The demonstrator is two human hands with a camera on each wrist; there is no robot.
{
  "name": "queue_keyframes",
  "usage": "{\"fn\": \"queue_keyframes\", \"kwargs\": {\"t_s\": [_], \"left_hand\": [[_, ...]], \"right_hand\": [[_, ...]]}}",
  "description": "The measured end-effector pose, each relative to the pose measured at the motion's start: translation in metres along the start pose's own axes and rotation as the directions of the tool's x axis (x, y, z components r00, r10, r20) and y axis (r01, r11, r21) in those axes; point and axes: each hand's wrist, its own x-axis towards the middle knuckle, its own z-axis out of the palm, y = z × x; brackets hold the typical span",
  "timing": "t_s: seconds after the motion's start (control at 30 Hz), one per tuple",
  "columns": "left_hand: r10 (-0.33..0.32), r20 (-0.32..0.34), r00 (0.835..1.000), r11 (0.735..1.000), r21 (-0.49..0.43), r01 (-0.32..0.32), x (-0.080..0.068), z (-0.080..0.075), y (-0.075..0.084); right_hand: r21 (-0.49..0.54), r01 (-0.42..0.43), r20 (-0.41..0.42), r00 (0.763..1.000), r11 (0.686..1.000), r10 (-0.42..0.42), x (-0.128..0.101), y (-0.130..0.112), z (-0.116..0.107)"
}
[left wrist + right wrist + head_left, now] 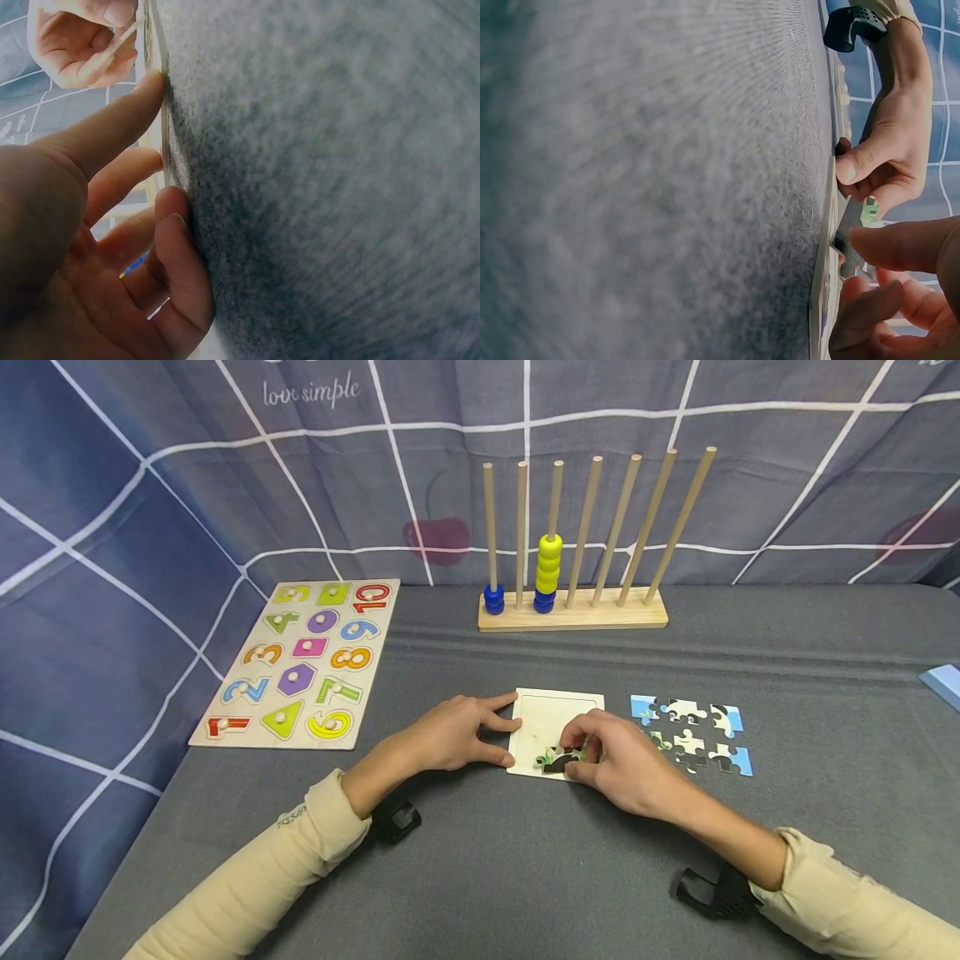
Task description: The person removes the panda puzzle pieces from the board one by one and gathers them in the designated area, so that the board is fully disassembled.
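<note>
Green-black puzzle piece [561,759] tilted on pale tray [558,710]

table cover [525,877]: matt grey felt | puzzle tray [555,710]: pale wood | peg rack [573,610]: smooth wood

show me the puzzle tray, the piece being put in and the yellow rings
puzzle tray [558,714], head view, bare wood inside the frame
puzzle piece [558,760], head view, dark and green face by the right hand's fingertips
yellow rings [549,564], head view, middle of the stack on the third rod

A grey felt table [525,877] stands against a blue white-checked cloth backdrop [150,485].
</note>
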Motion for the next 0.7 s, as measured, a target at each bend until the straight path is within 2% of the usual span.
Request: {"fn": "queue_keyframes", "kwargs": {"t_s": [0.37, 0.7], "left_hand": [[0.002, 0.002, 1.000, 1.000, 0.004, -0.002, -0.0013, -0.0004, -0.0010], [-0.015, 0.005, 1.000, 1.000, -0.007, 0.015, 0.0002, -0.0005, 0.0000]], "right_hand": [[0.032, -0.012, 0.047, 0.999, 0.999, 0.011, 0.0025, -0.0003, 0.0001], [0.140, -0.009, 0.051, 0.999, 0.990, 0.002, -0.0015, -0.0004, -0.0052]]}}
